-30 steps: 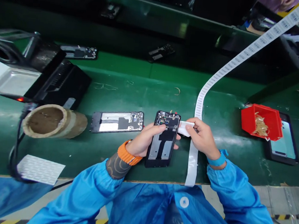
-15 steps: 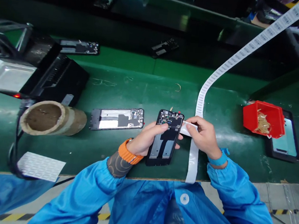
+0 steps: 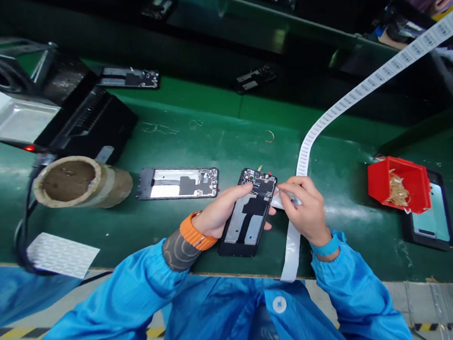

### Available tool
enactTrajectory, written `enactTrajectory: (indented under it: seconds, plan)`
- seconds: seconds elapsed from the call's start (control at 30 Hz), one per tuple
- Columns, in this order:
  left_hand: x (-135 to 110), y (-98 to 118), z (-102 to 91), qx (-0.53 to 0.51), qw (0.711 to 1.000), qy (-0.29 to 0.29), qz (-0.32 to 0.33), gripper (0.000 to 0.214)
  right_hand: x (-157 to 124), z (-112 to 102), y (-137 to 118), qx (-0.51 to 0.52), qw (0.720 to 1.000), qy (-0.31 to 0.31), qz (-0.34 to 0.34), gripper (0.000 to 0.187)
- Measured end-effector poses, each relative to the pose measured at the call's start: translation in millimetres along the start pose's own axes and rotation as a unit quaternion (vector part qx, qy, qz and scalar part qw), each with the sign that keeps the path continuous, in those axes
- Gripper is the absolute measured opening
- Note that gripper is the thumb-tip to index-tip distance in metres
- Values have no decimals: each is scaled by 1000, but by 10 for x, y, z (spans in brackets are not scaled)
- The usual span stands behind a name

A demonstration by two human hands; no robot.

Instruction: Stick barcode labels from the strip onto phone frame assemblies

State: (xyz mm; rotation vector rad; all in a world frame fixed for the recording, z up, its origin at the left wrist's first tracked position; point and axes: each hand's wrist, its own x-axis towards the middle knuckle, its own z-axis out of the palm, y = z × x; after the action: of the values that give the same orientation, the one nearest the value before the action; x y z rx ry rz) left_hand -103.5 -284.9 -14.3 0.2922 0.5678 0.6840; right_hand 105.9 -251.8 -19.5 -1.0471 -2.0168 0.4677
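Observation:
My left hand [image 3: 227, 205] is wrapped round an opened phone [image 3: 252, 215]; its circuit board, metal frame and flat dark ribbon face up. The thumb lies across the board, with fingertips showing past the right edge. My right hand [image 3: 307, 207] pinches with thumb and index finger at the phone's upper right edge, on a white label piece [image 3: 277, 201] mostly covered by the fingers. A long strip of barcode labels [image 3: 303, 156] comes down from the upper right, passes beneath this hand and hangs at the table edge. Left of the phone lies a second opened phone [image 3: 179, 182].
A brown cardboard tube [image 3: 113, 185] and a black device [image 3: 95, 120] with a red light stand left. A label sheet [image 3: 64, 255] lies at the front. Right is a red bin [image 3: 417, 186] of rubber bands, beside a phone in a black tray [image 3: 433, 243]. More opened phones [image 3: 130, 78] lie behind.
My right fingertips have moved left to the phone's edge, covering more of the white label piece. My left hand keeps its hold on the phone. The view has shifted slightly.

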Motion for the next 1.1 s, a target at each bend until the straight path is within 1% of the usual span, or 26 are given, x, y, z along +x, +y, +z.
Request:
enactTrajectory:
  seconds: [0.1, 0.23, 0.43, 0.57, 0.63, 0.73, 0.87, 0.93, 1.1]
  plan:
    - [16, 18, 9, -27, 999, 5, -24, 63, 3, 20, -5, -26, 999, 15, -29, 20]
    - [22, 14, 33, -31, 999, 22, -31, 64, 16, 24, -14, -8, 1000, 10, -24, 17]
    - [7, 1, 60, -8, 999, 43, -4, 56, 24, -1, -11, 40, 999, 5, 12, 11]
    - [1, -11, 85, 21, 998, 51, 17, 54, 22, -5, 11, 34, 998, -29, 42, 19]
    - [-2, -17, 109, 44, 997, 54, 35, 53, 19, 2, 19, 31, 998, -37, 38, 16]
    - [-4, -16, 140, 51, 996, 57, 51, 52, 11, 20, 20, 21, 999, -22, 24, 12]
    - [2, 1, 128, 19, 998, 59, 14, 52, 1, 44, 3, 1, 1000, 9, 14, 12]
    - [7, 6, 106, 3, 998, 60, -3, 50, 3, 46, -8, -3, 1000, 12, 9, 14]
    - [14, -5, 93, 12, 998, 62, 6, 50, 17, 22, -21, 24, 999, -1, 26, 12]
